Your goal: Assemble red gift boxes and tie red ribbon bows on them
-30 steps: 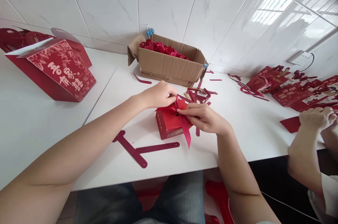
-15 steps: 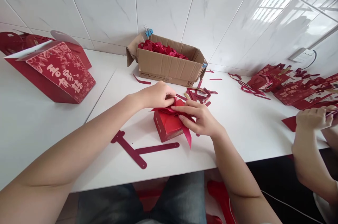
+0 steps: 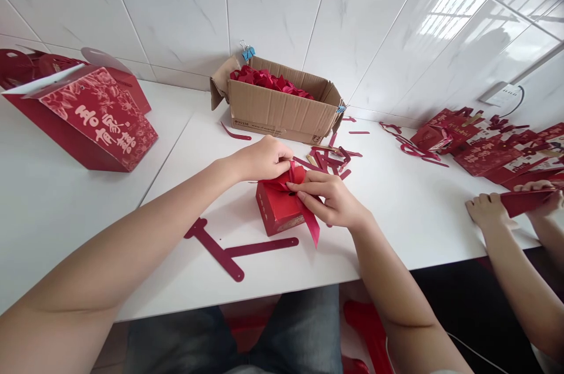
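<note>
A small red gift box stands on the white table in front of me, with a red ribbon gathered on its top. My left hand is closed over the far side of the box, its fingertips pinching the ribbon. From the right, my right hand pinches another part of the ribbon between thumb and fingers, over a small dark opening in the lid. One ribbon tail hangs down the box's right side. Whether the ribbon is knotted is hidden by my fingers.
Behind is a cardboard box of red ribbons. Dark red strips lie nearer me; more strips lie behind the gift box. A large red carton stands left. At right are red boxes and another person's hands holding a red piece.
My hands stay nearly in place while the ribbon shifts on the lid, baring more of its top. At right, the other person's hands have moved and now hold a flat red piece.
</note>
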`<action>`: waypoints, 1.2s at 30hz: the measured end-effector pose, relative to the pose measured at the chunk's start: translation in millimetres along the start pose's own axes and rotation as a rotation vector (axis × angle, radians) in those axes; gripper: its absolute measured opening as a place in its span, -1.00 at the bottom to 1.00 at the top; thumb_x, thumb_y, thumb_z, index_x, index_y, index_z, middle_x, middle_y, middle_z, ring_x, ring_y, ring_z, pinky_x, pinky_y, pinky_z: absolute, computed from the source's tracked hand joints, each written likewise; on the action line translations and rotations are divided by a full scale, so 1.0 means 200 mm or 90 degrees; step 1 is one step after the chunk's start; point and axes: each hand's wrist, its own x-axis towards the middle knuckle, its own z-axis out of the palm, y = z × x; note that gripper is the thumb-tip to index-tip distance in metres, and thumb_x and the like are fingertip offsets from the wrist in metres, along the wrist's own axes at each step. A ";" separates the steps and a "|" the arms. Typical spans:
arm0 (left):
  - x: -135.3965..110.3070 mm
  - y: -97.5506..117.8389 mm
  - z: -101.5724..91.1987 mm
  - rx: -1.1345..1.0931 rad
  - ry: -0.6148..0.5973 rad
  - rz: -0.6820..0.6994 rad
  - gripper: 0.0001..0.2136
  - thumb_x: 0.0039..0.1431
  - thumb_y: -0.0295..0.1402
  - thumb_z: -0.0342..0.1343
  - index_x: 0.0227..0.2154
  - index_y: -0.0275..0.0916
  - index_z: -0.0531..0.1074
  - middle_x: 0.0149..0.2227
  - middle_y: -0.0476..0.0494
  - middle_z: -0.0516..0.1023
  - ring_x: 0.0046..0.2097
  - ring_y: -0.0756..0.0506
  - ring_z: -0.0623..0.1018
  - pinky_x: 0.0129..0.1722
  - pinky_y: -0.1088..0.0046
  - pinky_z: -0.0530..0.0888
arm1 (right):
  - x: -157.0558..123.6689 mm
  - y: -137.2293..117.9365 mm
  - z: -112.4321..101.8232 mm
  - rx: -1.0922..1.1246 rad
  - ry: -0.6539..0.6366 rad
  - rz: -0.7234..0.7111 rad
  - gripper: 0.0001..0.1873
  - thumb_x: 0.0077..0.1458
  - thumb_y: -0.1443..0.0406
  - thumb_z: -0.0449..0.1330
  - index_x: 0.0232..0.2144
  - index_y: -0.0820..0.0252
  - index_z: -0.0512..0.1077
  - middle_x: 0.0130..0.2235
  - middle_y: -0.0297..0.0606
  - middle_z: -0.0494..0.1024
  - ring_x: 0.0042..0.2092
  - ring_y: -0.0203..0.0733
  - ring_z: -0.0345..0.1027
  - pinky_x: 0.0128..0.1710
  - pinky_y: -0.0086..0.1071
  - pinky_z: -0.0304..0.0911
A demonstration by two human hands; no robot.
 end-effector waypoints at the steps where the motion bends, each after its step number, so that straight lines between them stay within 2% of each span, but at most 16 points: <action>1: 0.00 0.00 0.00 -0.002 0.005 -0.004 -0.71 -0.06 -0.51 -0.04 -0.72 -0.22 -0.04 -0.70 0.08 -0.01 -0.58 0.03 0.04 -0.54 0.43 0.03 | 0.00 0.00 0.00 -0.002 -0.004 -0.001 -0.68 0.22 0.39 0.02 -0.11 0.28 0.52 -0.39 -0.23 0.40 -0.43 -0.30 0.25 -0.47 -0.39 0.21; 5: 0.00 -0.01 0.01 -0.007 0.021 -0.026 -0.72 -0.06 -0.49 -0.03 -0.73 -0.22 -0.01 -0.71 0.08 -0.01 -0.58 0.04 0.04 -0.56 0.43 0.03 | 0.01 0.00 0.00 -0.003 -0.015 -0.001 -0.69 0.24 0.37 0.00 -0.16 0.25 0.53 -0.39 -0.23 0.42 -0.43 -0.29 0.27 -0.47 -0.38 0.23; 9: 0.00 -0.01 0.00 -0.005 0.018 -0.045 -0.74 -0.07 -0.46 -0.03 -0.75 -0.23 0.03 -0.72 0.08 0.05 -0.59 0.05 0.06 -0.55 0.43 0.04 | 0.01 0.00 0.00 0.000 0.003 0.003 -0.71 0.22 0.36 0.03 -0.12 0.21 0.51 -0.35 -0.22 0.44 -0.41 -0.29 0.27 -0.45 -0.37 0.25; 12: 0.00 0.00 -0.01 -0.001 0.034 -0.077 -0.77 -0.07 -0.44 0.01 -0.74 -0.23 0.12 -0.72 0.07 0.16 -0.59 0.05 0.14 -0.55 0.46 0.10 | 0.00 0.02 -0.02 -0.012 0.022 0.005 -0.71 0.18 0.32 0.10 -0.07 0.17 0.48 -0.37 -0.25 0.43 -0.40 -0.29 0.24 -0.39 -0.33 0.28; 15: 0.00 0.00 -0.02 0.004 0.088 -0.116 -0.86 -0.05 -0.41 0.04 -0.66 -0.25 0.28 -0.65 0.04 0.34 -0.57 0.05 0.26 -0.55 0.50 0.18 | -0.01 0.04 -0.06 -0.029 0.026 0.008 -0.61 0.13 0.24 0.19 0.02 0.16 0.41 -0.39 -0.30 0.36 -0.37 -0.25 0.22 -0.31 -0.27 0.30; 18: 0.00 0.00 -0.04 0.011 0.119 -0.144 -0.90 -0.03 -0.42 0.05 -0.58 -0.27 0.38 -0.56 -0.02 0.48 -0.55 0.05 0.34 -0.55 0.54 0.24 | -0.02 0.08 -0.10 -0.030 0.035 0.034 -0.55 0.05 0.23 0.27 0.01 0.17 0.39 -0.30 -0.26 0.37 -0.33 -0.24 0.24 -0.35 -0.31 0.31; 24: -0.01 0.02 -0.09 -0.001 0.059 -0.194 -0.89 -0.01 -0.39 0.08 -0.51 -0.27 0.48 -0.47 -0.07 0.56 -0.54 0.03 0.41 -0.61 0.55 0.26 | -0.05 0.14 -0.13 -0.020 0.066 0.095 -0.86 0.08 0.29 0.24 -0.25 0.17 0.47 -0.34 -0.26 0.49 -0.31 -0.23 0.33 -0.38 -0.37 0.31; 32: -0.04 0.01 -0.17 0.035 0.003 -0.217 -0.86 -0.01 -0.31 0.11 -0.45 -0.22 0.55 -0.44 -0.05 0.60 -0.46 -0.02 0.49 -0.54 0.51 0.34 | -0.04 0.13 -0.09 0.021 0.179 0.169 -0.91 0.12 0.37 0.14 -0.32 0.19 0.45 -0.35 -0.29 0.53 -0.40 -0.30 0.40 -0.39 -0.37 0.37; 36: -0.04 0.03 -0.19 0.062 -0.002 -0.220 -0.82 0.00 -0.31 0.09 -0.42 -0.21 0.58 -0.41 -0.04 0.62 -0.44 -0.02 0.48 -0.53 0.51 0.33 | -0.03 0.12 -0.07 0.044 0.184 0.177 -0.91 0.13 0.35 0.15 -0.28 0.18 0.44 -0.31 -0.28 0.54 -0.40 -0.30 0.41 -0.39 -0.37 0.38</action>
